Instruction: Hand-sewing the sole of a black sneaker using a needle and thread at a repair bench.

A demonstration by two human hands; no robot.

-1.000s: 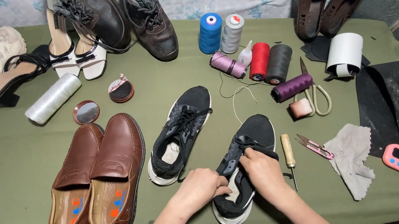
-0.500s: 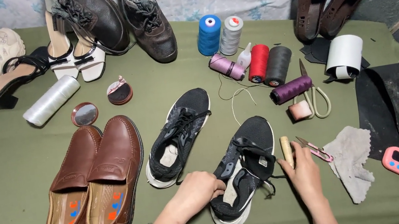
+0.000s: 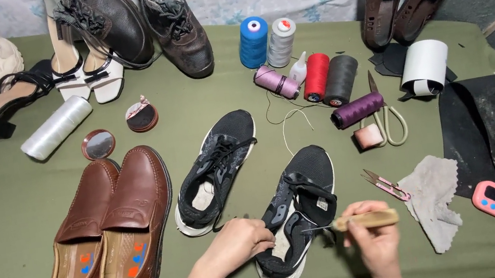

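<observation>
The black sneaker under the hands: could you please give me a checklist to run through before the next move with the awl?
1. Left hand steadies the black sneaker at its inner side: ok.
2. Right hand grips the wooden-handled awl: ok.
3. Awl's metal tip points at the sneaker's collar: ok; whether it touches, cannot tell.
4. Left fingers away from the tip: not ok, they lie close.
5. Thread on the awl: cannot tell.
6. Pink snips within reach beside the grey cloth: ok.

Brown loafers [image 3: 110,230] sit left of the pink thread snips [image 3: 386,184]; a grey cloth [image 3: 434,195] lies just right, a pink timer [image 3: 494,198] beyond, thread spools [image 3: 317,75] above.
</observation>
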